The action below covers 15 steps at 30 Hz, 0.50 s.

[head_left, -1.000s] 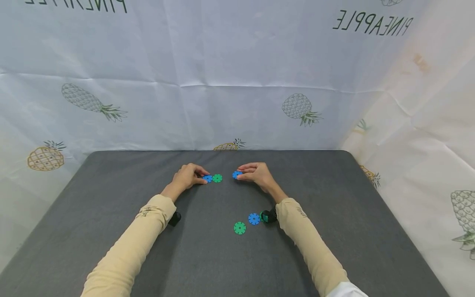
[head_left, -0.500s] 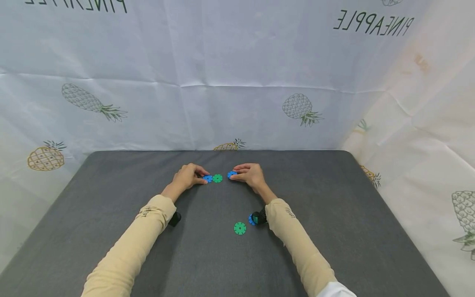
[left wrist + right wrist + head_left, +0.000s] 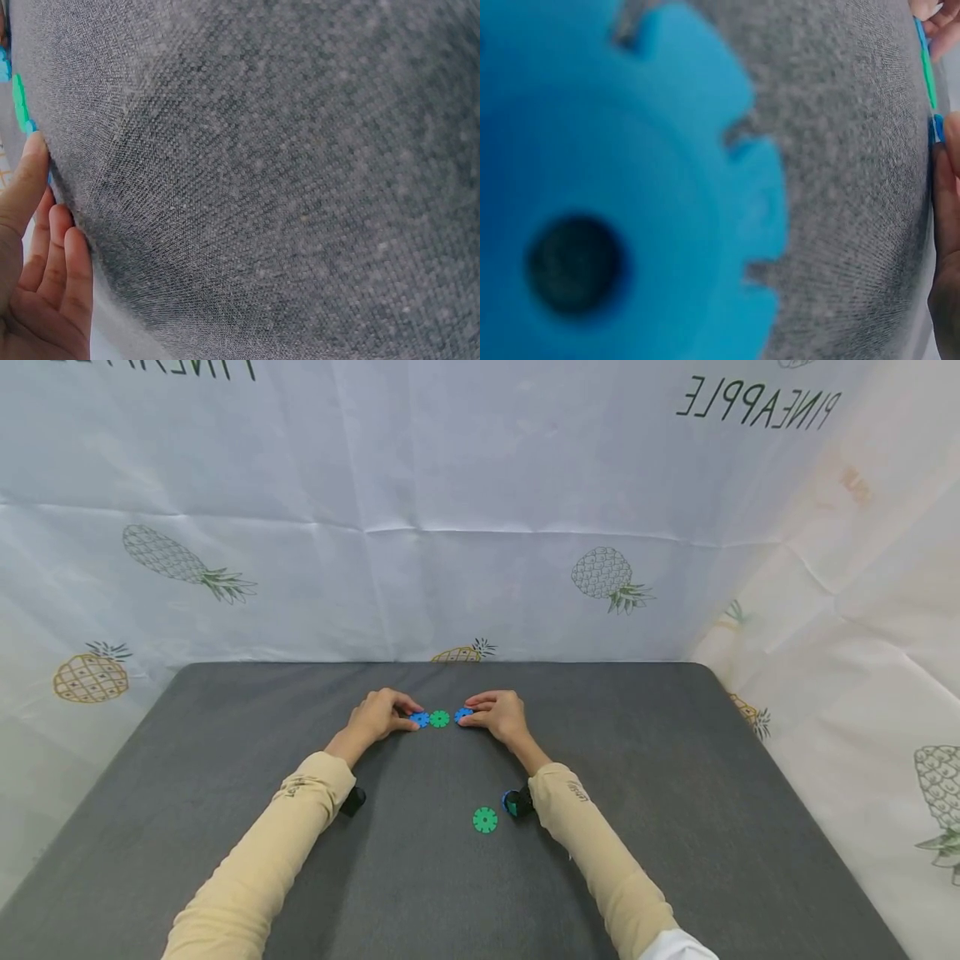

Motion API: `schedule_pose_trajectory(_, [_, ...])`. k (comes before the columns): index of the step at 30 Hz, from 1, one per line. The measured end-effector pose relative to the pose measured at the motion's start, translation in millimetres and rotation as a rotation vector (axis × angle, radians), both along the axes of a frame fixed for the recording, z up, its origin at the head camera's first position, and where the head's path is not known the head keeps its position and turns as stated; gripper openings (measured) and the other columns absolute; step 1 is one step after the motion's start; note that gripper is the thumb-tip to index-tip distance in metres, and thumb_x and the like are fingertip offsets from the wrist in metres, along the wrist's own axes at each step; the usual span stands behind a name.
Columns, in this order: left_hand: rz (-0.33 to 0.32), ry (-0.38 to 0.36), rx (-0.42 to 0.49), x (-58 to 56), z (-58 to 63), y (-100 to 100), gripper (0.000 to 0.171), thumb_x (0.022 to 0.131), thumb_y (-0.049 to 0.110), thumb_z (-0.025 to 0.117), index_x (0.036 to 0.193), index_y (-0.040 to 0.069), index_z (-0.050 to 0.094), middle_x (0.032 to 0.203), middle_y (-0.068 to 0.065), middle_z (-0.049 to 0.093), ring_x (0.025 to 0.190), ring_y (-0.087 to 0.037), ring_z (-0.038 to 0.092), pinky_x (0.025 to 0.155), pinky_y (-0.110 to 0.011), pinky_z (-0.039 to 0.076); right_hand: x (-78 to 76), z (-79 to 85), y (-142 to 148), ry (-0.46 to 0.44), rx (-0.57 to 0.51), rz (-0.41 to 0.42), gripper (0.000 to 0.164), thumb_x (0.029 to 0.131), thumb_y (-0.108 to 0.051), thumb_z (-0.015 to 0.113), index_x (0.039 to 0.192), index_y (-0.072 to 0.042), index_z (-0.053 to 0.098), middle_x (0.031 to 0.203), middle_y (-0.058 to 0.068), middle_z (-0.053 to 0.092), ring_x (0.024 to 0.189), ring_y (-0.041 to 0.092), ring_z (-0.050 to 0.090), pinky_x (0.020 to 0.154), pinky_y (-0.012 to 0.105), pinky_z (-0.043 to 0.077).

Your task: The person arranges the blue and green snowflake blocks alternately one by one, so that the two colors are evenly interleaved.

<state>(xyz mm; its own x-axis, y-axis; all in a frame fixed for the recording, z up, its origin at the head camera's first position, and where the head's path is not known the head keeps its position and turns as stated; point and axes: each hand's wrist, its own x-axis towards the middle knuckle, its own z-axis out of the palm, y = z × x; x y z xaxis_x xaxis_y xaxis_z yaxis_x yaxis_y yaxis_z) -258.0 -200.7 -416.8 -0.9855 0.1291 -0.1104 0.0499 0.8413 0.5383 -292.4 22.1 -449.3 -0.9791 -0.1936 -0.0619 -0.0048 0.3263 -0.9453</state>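
Notched plastic building discs lie at the far part of the grey table. My left hand (image 3: 378, 716) pinches a blue disc (image 3: 421, 719) by its left edge between thumb and fingers; the fingers cover part of it. Flat against that disc's right side is a green disc (image 3: 439, 719). My right hand (image 3: 500, 718) pinches a second blue disc (image 3: 462, 715), just right of the green one, with a narrow gap between. Seen edge-on in the left wrist view, the green disc (image 3: 20, 103) stands beyond my left thumb. The right wrist view shows the right-hand blue disc (image 3: 939, 127) at my fingertips.
Nearer on the table (image 3: 420, 893) lies another green disc (image 3: 485, 820). Beside it a blue disc (image 3: 506, 801) is mostly hidden under the right wrist camera (image 3: 521, 802); it looms large in the right wrist view. A pineapple-print curtain (image 3: 465, 585) hangs behind the table.
My right hand has moved left with its blue disc, closing most of the gap to the green disc. The right wrist camera now covers more of the nearer blue disc. My left hand has stayed put.
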Motion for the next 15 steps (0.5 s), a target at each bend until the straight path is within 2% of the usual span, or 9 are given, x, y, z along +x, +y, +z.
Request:
schedule_pose_trajectory(6, [0.005,-0.008,-0.003,-0.9,-0.2,-1.2,0.032,0.083,0.023,0.077,0.114,0.014,0.073,0.108,-0.005,0.067,0.091,-0.023,0.062,0.074,-0.042,0.048,2.6,5.6,-4.0,0.089,0.172,0.020,0.025,0.071,-0.009,0.084,0.094,-0.003,0.076,0.090,0.009,0.074,0.081,0.018,0.071,0.075,0.031,0.055])
schedule_pose_trajectory(15, [0.003,-0.003,-0.005,-1.3,-2.2,-2.2,0.032,0.083,0.024,0.077,0.114,0.015,0.073,0.108,-0.005,0.067,0.090,-0.022,0.061,0.073,-0.042,0.048,4.8,7.5,-3.3,0.151,0.248,0.047,0.026,0.072,-0.011,0.084,0.096,-0.005,0.077,0.089,0.009,0.074,0.086,0.019,0.069,0.075,0.031,0.055])
